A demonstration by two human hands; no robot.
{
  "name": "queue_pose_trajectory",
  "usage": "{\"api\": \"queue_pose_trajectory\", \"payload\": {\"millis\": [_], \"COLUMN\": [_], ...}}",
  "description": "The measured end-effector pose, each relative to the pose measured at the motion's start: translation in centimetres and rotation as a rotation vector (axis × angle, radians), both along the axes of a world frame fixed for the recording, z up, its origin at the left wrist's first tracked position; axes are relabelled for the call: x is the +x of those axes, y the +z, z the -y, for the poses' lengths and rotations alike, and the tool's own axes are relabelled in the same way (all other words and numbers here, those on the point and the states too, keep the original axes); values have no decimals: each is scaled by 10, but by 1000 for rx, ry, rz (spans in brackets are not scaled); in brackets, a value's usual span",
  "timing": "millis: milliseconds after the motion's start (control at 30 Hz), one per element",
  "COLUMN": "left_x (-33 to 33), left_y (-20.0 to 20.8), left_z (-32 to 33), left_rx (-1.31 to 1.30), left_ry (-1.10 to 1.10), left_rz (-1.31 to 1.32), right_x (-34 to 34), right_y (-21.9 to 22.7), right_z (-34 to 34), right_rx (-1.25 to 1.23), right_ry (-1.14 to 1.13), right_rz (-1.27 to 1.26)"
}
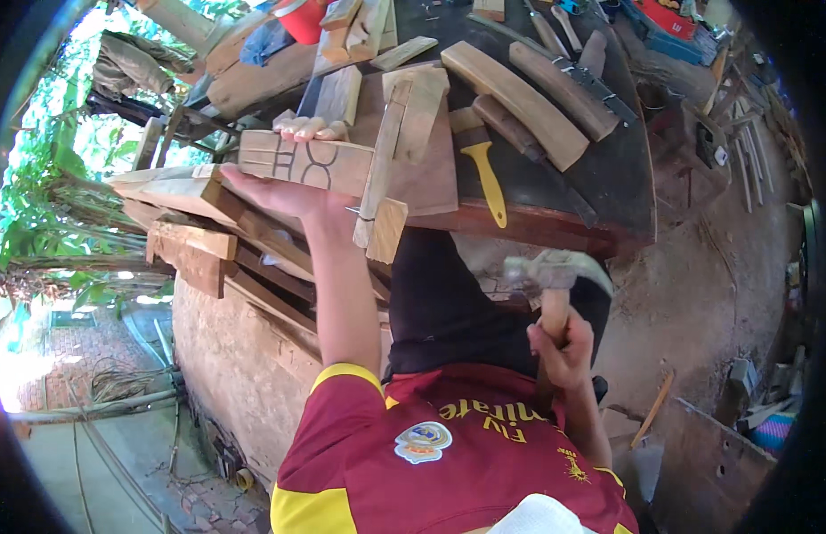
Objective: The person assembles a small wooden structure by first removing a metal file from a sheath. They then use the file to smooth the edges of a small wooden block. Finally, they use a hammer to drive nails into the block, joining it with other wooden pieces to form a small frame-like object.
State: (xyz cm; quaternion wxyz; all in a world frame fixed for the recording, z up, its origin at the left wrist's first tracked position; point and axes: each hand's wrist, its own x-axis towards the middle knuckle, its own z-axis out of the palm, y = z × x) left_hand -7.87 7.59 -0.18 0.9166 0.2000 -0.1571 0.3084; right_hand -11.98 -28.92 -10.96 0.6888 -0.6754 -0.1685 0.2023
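Observation:
My left hand (275,190) grips a pale wooden block (351,169) with dark lines drawn on it, the thumb on the near side and the fingertips over the far edge. At the block's right end a narrow wooden strip (383,165) stands crosswise, joined to or pressed against more wood. What looks like a nail (352,210) sticks out near the strip's lower end. In my right hand (566,350) is a claw hammer (555,271), held by its wooden handle with the head up, above my lap and apart from the wood.
A yellow-handled paintbrush (486,173), a curved wooden piece (517,105) and a long dark tool (538,156) lie on the dark table (622,173). Stacked planks (190,240) stand at the left. A red container (299,20) sits at the back.

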Motion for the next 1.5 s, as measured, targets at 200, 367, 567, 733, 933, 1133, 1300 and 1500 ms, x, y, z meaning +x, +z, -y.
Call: {"api": "queue_pose_trajectory", "payload": {"millis": [200,367,567,733,933,1133,1300,1500], "left_x": [-2,6,10,4,8,3,-10,-31], "left_y": [-5,-1,7,15,7,1,3,1], "left_z": [12,26,31,33,38,40,70,94], "left_rx": [-203,-250,-227,-234,-250,-313,-126,252], "left_ry": [3,505,455,473,502,494,495,413], "left_rz": [38,-99,-77,-50,-172,-169,-128,177], "right_x": [3,-3,-17,-29,-9,-6,0,6], "right_y": [33,53,54,55,60,56,59,75], "right_z": [-36,-92,-88,-102,-89,-93,-110,-122], "right_rx": [491,825,368,747,301,291,326,548], "right_ry": [-327,-524,81,-258,130,79,-121,-270], "right_rz": [-74,-34,0,-83,-33,-8,99,60]}}
